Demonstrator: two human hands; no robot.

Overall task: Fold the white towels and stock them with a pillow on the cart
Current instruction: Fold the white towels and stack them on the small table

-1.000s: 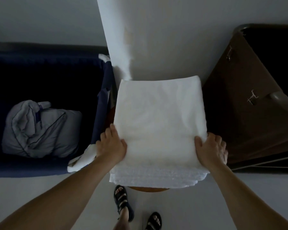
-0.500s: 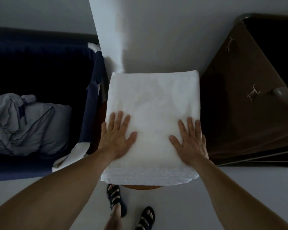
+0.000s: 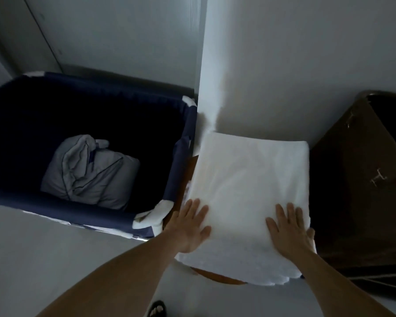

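L hand (image 3: 189, 226), R hand (image 3: 289, 229) flat on towels (image 3: 249, 177).

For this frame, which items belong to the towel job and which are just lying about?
Part of the job:
folded white towels
left hand and right hand, both flat on them
grey pillow-like bundle inside the blue fabric bin

Just lying about:
brown covered bin
wooden surface under the towels
sandal

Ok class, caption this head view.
Left hand and right hand press on folded white towels beside a navy cart holding a pillow.
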